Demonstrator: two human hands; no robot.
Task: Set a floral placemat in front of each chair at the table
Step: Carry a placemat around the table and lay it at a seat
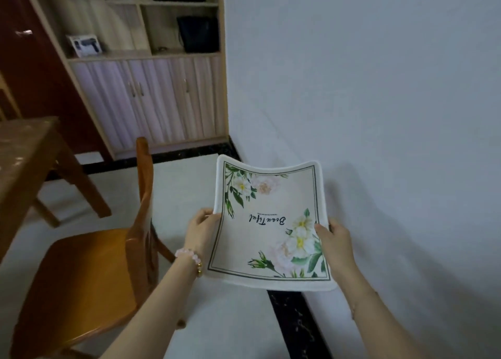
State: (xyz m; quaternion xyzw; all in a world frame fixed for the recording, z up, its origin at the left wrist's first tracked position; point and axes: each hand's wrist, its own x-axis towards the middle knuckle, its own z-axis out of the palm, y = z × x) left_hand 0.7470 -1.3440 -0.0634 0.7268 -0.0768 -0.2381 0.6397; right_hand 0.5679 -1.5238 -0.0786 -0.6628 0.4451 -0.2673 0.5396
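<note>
A cream floral placemat with green leaves, pale flowers and a dark line border is held in the air over the floor near the wall. My left hand grips its left edge, and a pink bead bracelet shows on that wrist. Its right edge is pinched by my right hand. The far end of the mat curls upward. An orange wooden chair stands to the left of the mat. The wooden table shows at the left edge of the view.
A pale wall fills the right side, with a black skirting strip along the floor. A wooden cabinet with shelves and dark bags stands at the back. A red-brown door is behind the table.
</note>
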